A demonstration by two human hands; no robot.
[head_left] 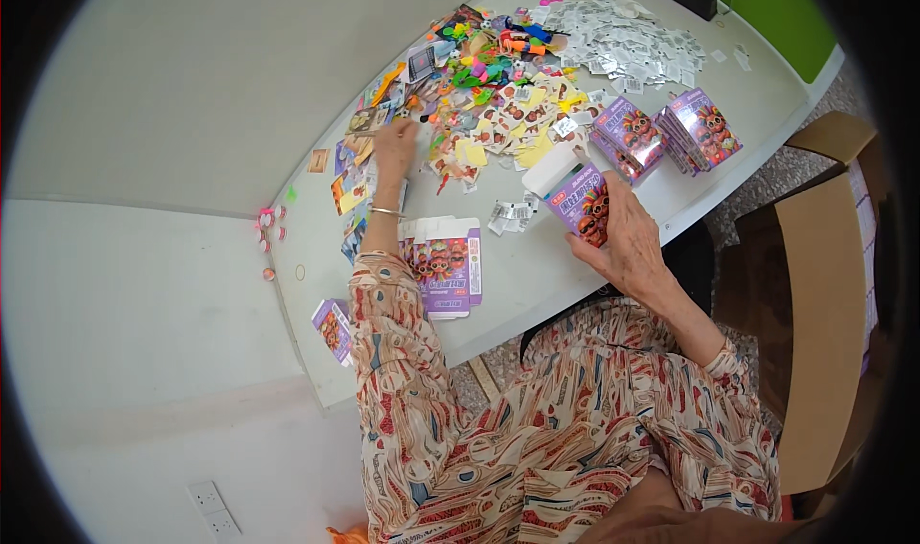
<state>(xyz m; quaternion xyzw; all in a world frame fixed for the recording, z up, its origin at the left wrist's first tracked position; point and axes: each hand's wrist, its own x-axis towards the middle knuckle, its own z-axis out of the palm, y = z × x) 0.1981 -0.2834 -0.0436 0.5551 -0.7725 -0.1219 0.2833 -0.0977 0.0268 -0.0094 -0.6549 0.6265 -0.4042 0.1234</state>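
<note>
My right hand [628, 242] is wrapped round a small purple carton [581, 199], holding it tilted over the table's near edge. The carton's white top flap [553, 168] stands open. Further left, my left hand [395, 146] reaches into a spread of printed picture cards [356, 175]. Its fingers are drawn together at the cards; what they pinch is too small and blurred to make out. Below that wrist lies a stack of flattened purple cartons [447, 266], partly hidden by my forearm. Brown-and-yellow stickers [517, 122] are scattered between my hands.
Colourful small plastic toys [489, 55] are heaped at the back, beside a pile of small white packets [628, 41]. Filled-out purple cartons [704, 127] stand in rows at right. An open cardboard box [829, 324] stands beyond the table's right edge. A wall [172, 113] borders the left.
</note>
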